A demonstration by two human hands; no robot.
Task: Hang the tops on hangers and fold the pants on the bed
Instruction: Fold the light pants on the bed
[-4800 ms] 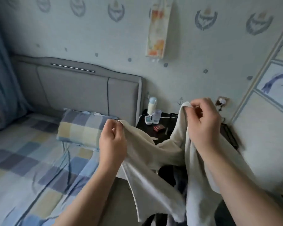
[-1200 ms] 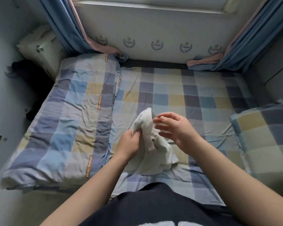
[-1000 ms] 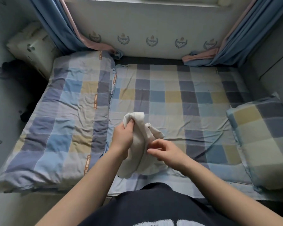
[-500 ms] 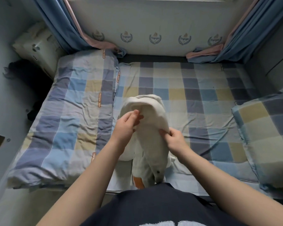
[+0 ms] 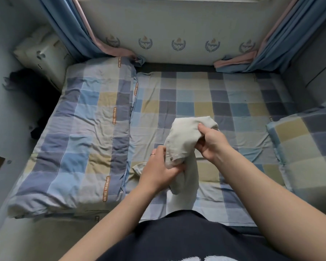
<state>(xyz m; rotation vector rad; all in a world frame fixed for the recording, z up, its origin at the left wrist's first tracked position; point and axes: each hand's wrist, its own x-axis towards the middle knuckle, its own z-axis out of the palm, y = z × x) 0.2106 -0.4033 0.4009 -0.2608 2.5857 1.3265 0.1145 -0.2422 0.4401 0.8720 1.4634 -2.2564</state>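
Cream cotton pants (image 5: 183, 134) are bunched up in the air, just over the blue and yellow checked bed (image 5: 196, 95). One long end hangs down near the person's dark shirt (image 5: 186, 240).

The left hand (image 5: 158, 171) grips the waist part, close to a small round button (image 5: 171, 159), with its fingers curled round the cloth. The right hand (image 5: 211, 146) pinches the top of the bunch between thumb and fingers.

I think the job now is to get the pants open and flat so they can be folded. To do it well, each hand should find one side of the waist. Then pull apart and give a little shake so the legs drop straight. Lay them on the middle of the bed, between the folded checked quilt (image 5: 79, 129) and the checked pillow (image 5: 305, 147). Smooth out the lumps before folding.
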